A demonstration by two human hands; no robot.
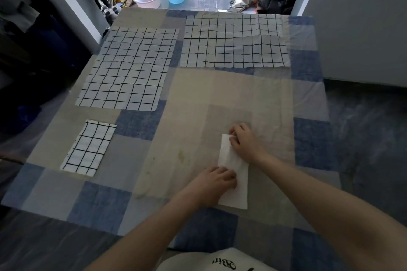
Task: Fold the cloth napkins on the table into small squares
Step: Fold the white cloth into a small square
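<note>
Working a white napkin (234, 174), already folded into a narrow strip, on the near right part of the patchwork tablecloth (198, 99). Lying with its long axis running away from the body, tilting slightly leftward at the far end. Pinching that far end with the right hand (244, 142), fingers curled over the corner, cloth just under the fingertips. Holding down the near half with the left hand (214, 183), fingers bent over the strip's left edge, though whether gripping or only pressing is hard to tell. Sitting closer to the far end, the right hand looks better placed for bringing that end toward the body over the left, probably halving the strip into a square. Waiting well apart: a folded checked napkin (89, 148) at the near left, and two open checked napkins, one at the far left (130, 68), another at the far right (234, 43).
</note>
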